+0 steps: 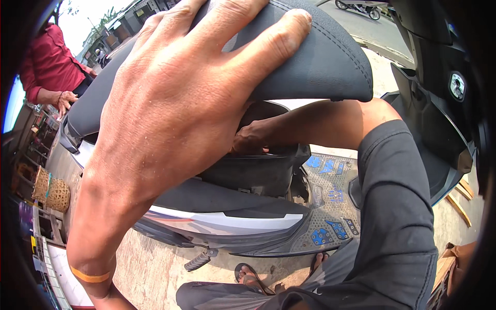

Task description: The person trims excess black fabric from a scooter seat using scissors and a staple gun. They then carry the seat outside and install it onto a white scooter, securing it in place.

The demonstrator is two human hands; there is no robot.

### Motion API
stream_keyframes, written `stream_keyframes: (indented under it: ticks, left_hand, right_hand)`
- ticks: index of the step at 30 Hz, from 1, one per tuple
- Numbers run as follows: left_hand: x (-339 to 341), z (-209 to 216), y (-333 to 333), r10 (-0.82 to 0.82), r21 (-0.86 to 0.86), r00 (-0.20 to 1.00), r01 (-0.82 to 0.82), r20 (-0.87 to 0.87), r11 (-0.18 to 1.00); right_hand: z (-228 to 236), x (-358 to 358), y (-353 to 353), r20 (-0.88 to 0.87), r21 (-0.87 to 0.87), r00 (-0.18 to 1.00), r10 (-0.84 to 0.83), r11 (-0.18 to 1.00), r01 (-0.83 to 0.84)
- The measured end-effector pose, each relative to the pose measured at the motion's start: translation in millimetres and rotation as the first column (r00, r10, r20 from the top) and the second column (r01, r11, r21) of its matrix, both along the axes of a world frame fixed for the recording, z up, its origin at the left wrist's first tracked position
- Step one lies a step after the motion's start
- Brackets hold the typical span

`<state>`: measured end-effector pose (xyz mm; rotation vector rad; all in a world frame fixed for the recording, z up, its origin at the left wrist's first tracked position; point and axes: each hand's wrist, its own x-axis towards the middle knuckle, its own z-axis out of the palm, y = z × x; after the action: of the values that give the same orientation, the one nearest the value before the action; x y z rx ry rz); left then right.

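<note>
My left hand [173,88] lies across the raised black scooter seat [315,67], its fingers spread over the padded cover and the thumb near a stitched seam. Some fingertips run past the top of the view. An orange band circles that wrist. Below the seat, my right arm in a black sleeve reaches in from the right. My right hand [250,137] is down at the black under-seat compartment [253,173], with its fingers curled. What it grips there is hidden by the left hand and the rim.
The scooter's footboard [330,196] has a grey mat with blue inlays. A black front panel with a key lock [456,86] rises at right. On the left are a person in a red shirt [51,59] and a woven basket [50,188]. A footpeg [199,261] juts out near my sandalled feet.
</note>
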<state>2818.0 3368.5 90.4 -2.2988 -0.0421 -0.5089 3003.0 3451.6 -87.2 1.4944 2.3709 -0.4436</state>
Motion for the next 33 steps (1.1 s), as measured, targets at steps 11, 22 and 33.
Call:
stream_keyframes:
  ticks: [11,22,33]
  left_hand:
    - [6,-31,1,-0.172,-0.004,0.935,0.182,0.31,0.983]
    - [-6,-46,-5,-0.057,-0.126,0.946,0.102,0.319,0.987]
    - [-4,-73,-20,0.041,-0.016,0.994,-0.039,0.105,0.999]
  right_hand:
    - [-5,-22,-42,0.176,0.092,0.982,0.064,0.992,-0.081]
    - [13,-2,-58,0.058,0.356,0.997,0.043,0.932,-0.061]
    - [-82,64,-113,-0.951,0.051,-0.158,0.266,0.637,0.769]
